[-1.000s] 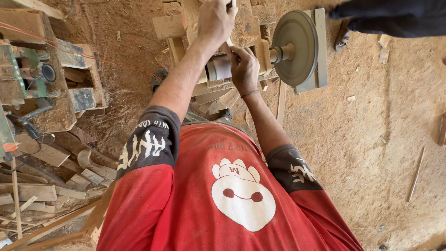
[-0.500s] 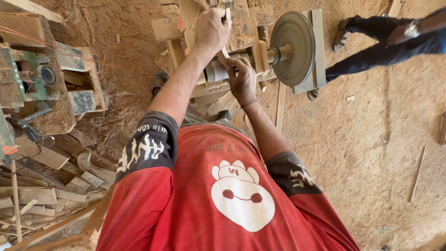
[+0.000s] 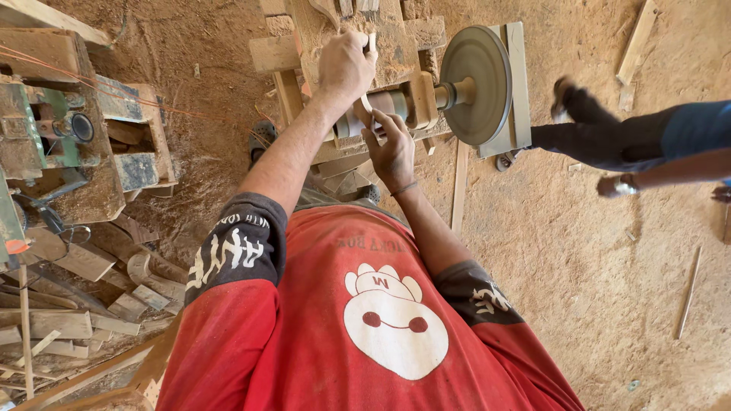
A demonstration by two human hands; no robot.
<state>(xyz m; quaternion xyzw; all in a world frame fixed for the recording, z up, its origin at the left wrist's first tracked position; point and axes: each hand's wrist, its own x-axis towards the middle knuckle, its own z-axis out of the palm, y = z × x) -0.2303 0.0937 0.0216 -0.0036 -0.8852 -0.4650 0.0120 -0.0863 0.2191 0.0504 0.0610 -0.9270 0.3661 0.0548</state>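
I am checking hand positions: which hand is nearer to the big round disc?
Right. The right hand is beside the drum, closer to the disc; the left hand is farther left.

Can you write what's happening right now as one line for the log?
left hand: grips small wood piece | right hand: at lathe spindle | disc: beside hands | other person: walking on sawdust floor

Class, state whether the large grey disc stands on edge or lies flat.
On edge: the grey disc stands vertical on a horizontal shaft.

Sawdust floor [image 3: 609, 289], scattered wood offcuts [image 3: 84, 304]
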